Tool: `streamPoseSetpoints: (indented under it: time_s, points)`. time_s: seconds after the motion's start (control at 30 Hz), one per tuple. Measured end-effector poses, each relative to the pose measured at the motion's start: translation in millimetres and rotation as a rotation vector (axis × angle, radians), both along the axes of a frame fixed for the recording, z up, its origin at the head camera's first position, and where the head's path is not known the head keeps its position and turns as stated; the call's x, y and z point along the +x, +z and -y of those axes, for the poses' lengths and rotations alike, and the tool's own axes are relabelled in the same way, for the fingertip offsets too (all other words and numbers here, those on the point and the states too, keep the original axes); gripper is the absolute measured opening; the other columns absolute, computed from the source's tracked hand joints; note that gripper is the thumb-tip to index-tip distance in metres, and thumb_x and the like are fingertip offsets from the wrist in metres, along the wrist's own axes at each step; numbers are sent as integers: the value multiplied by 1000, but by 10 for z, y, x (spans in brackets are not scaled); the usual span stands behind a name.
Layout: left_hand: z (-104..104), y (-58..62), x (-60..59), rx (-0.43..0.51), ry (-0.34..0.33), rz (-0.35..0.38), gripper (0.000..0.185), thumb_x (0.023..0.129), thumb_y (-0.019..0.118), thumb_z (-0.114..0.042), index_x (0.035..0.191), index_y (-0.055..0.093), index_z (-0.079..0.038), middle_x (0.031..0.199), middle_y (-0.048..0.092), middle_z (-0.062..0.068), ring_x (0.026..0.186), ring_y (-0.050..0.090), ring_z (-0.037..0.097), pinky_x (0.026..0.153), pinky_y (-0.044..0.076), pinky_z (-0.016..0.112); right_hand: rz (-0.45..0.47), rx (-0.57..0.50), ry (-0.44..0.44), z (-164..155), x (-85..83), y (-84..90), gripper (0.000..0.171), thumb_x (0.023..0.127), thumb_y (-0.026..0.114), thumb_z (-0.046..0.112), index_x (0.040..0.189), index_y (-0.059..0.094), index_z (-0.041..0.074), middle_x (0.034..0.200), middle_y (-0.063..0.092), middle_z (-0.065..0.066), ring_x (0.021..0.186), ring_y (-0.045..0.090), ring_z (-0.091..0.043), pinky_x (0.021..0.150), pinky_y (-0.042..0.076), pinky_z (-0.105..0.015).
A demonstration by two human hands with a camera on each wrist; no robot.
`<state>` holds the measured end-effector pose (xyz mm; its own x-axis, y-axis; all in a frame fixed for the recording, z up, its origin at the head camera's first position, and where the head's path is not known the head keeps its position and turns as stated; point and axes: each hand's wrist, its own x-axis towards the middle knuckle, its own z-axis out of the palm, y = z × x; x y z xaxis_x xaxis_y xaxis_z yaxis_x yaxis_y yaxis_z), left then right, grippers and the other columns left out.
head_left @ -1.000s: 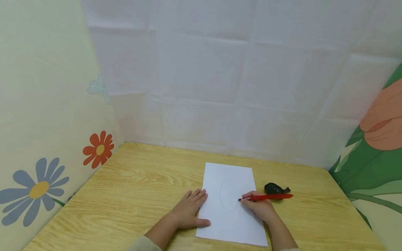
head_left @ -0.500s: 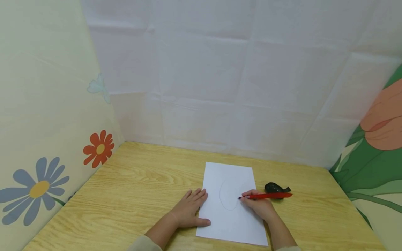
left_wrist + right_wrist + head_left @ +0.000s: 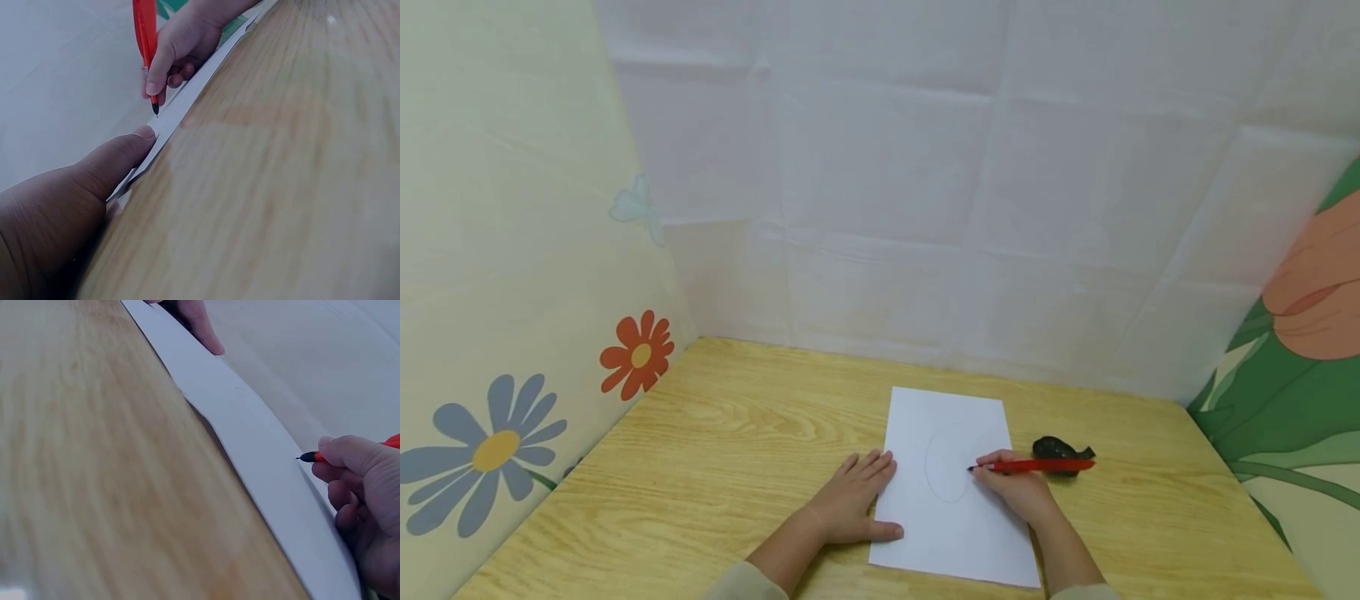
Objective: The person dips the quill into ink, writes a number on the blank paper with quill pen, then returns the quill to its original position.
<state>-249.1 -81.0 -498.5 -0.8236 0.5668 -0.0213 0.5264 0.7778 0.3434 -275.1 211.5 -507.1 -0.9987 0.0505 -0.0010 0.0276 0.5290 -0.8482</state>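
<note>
Head view: right hand (image 3: 1017, 492) holds red pen (image 3: 1033, 466) on paper (image 3: 951, 517).

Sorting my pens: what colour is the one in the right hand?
Red pen, black tip; clearest in the head view.

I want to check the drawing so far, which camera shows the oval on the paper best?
The head view: it looks down on the sheet of paper, so the faint oval shows whole, beside the red pen tip. Both wrist views see the paper edge-on, a thin strip with no line legible.
</note>
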Motion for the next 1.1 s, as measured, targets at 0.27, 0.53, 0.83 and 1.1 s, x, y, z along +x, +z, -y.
streamPoseSetpoints:
  time_s: [0.27, 0.53, 0.83, 1.1]
  points:
    - [2, -6, -11, -4, 2, -7, 96, 84, 60, -67, 153, 31, -6, 163, 26, 8, 152, 19, 28, 124, 12, 52, 4, -22, -14, 10, -23, -3, 16, 80, 80, 21, 92, 76, 13, 90, 73, 0, 81, 57, -13, 70, 44, -24]
    - [3, -19, -5, 7, -9, -5, 97, 84, 60, -67, 153, 31, -6, 162, 26, 9, 152, 19, 29, 124, 12, 53, -18, -17, -16, 44, -48, -11, 15, 80, 80, 20, 92, 76, 13, 90, 74, -1, 83, 58, -12, 70, 44, -24]
    - [-1, -10, -6, 1, -2, -15, 97, 84, 60, -67, 153, 31, -6, 162, 26, 9, 152, 19, 28, 124, 13, 52, -23, -6, -25, 75, -64, 13, 14, 80, 79, 20, 91, 75, 12, 90, 74, -1, 83, 59, -11, 71, 43, -24]
    - [-2, 7, 8, -3, -1, -13, 97, 84, 61, -66, 153, 32, -6, 162, 26, 9, 152, 20, 29, 124, 13, 52, 13, -15, -40, 89, -70, 9, 15, 80, 80, 22, 92, 75, 14, 92, 74, 0, 87, 60, -14, 73, 44, -25]
